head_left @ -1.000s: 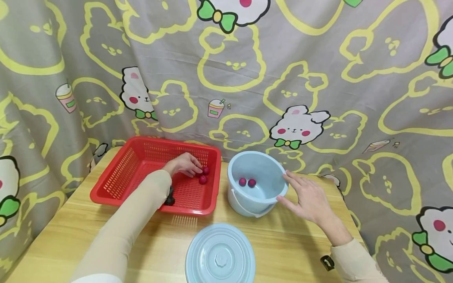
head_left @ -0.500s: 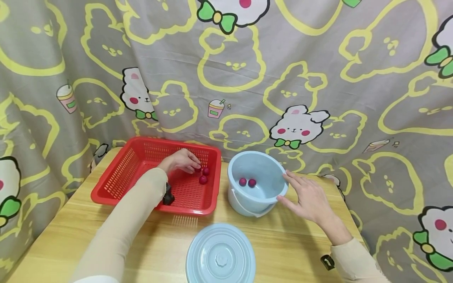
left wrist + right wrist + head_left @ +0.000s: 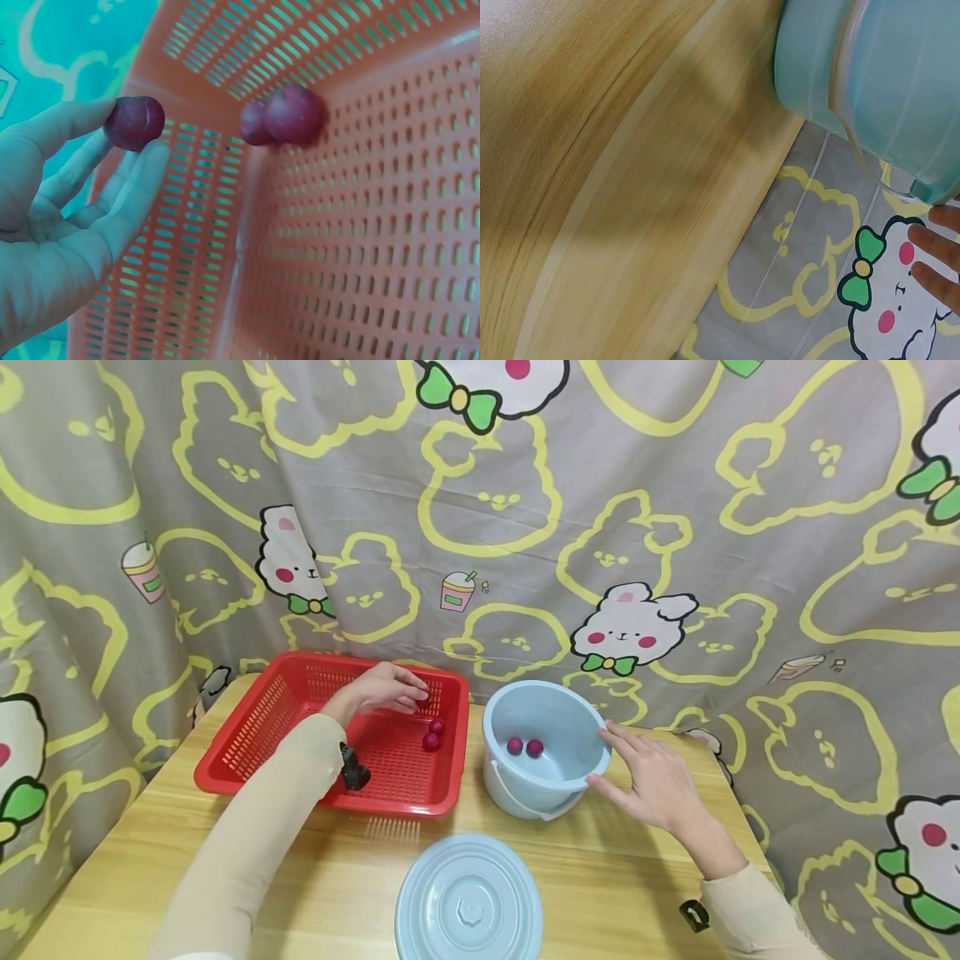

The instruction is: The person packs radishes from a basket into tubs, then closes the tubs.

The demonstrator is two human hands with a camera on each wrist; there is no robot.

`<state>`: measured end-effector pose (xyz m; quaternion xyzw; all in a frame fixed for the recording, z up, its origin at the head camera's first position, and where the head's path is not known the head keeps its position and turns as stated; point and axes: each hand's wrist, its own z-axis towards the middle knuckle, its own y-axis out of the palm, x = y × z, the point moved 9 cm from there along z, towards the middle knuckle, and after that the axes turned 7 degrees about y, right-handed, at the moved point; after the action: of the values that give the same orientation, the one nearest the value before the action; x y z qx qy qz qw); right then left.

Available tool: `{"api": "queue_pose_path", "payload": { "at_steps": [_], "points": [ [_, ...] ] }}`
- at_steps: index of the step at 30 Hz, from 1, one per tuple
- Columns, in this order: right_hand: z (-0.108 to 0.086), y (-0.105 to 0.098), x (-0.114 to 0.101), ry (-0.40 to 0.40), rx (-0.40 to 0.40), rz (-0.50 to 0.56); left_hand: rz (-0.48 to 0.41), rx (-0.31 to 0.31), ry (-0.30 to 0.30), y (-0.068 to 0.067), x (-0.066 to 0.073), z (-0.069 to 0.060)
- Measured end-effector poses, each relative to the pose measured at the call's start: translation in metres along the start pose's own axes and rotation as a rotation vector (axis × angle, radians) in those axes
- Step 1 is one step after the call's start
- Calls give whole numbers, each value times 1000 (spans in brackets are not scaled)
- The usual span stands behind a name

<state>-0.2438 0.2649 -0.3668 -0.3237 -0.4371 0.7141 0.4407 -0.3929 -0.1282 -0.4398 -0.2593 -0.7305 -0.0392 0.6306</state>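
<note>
My left hand [image 3: 386, 687] is over the right part of the red basket [image 3: 455, 752], pinching a dark red plum [image 3: 135, 124] between thumb and fingertips. Two more plums [image 3: 296, 115] lie together on the basket's floor in its right part, just below that hand. The light blue bucket [image 3: 551, 702] stands right of the basket with two plums [image 3: 534, 748] at its bottom. My right hand [image 3: 663, 781] rests against the bucket's right rim, fingers and thumb spread and fairly straight. In the right wrist view only some fingertips [image 3: 930, 244] show beside the bucket.
A light blue round lid [image 3: 468, 902] lies on the wooden table [image 3: 600, 893] in front of the basket and bucket. The bucket's handle [image 3: 517, 797] hangs down at its front. Behind the table hangs a grey patterned curtain [image 3: 510, 585].
My left hand has lifted a plum from beside the other two and drawn it up and slightly back. The right hand has stayed at the bucket's rim.
</note>
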Motion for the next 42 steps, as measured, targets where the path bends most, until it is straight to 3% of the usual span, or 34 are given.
{"api": "queue_pose_path", "payload": {
  "at_steps": [10, 18, 32, 42],
  "points": [
    [-1, 0, 0, -5, 10, 4, -55, 41, 32, 0, 16, -5],
    [-1, 0, 1, -7, 18, 7, -70, 41, 88, 11, 41, -10],
    [-1, 1, 1, -5, 16, -2, -81, -9, 154, 63, 91, -20],
    [0, 1, 2, 0, 9, -2, -82, -43, 214, 92, 110, -25]
  ]
}}
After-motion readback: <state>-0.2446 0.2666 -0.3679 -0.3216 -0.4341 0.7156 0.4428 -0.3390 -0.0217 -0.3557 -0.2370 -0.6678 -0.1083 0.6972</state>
